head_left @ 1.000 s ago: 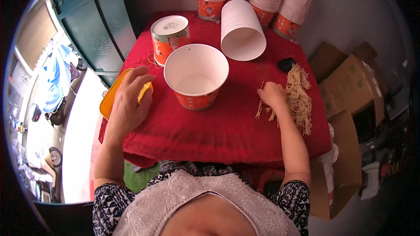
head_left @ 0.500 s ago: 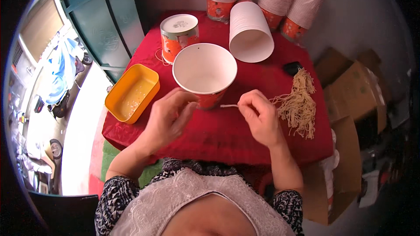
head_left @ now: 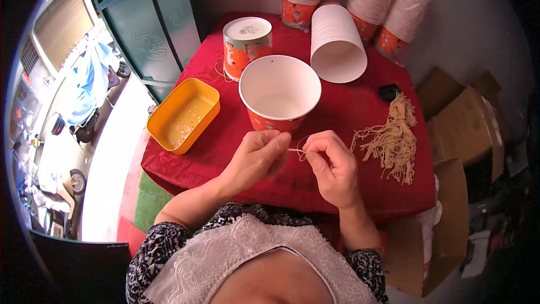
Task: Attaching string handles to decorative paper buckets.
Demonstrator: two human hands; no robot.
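Note:
My left hand point(head_left: 257, 156) is closed with thumb and fingers pinched on one end of a thin pale string point(head_left: 299, 152). The other part of the string loops by the fingertips of my right hand point(head_left: 333, 169), which is pinched on it too. Just beyond both hands an orange paper bucket point(head_left: 274, 123) stands upright, white inside, with a small dark hole near its far rim. A bundle of tan strings point(head_left: 392, 145) lies to the right of my right hand.
A yellow tray point(head_left: 211, 114) with small pale bits sits at the left. Behind it an upside-down orange bucket point(head_left: 239, 56) has string at its base. A stack of nested buckets point(head_left: 337, 34) lies at the back. Cardboard boxes point(head_left: 464, 121) stand right of the red-covered table point(head_left: 270, 194).
My left hand has moved right, up to my right hand, and now pinches the string. The string is now looped between the hands. The whole view has shifted slightly.

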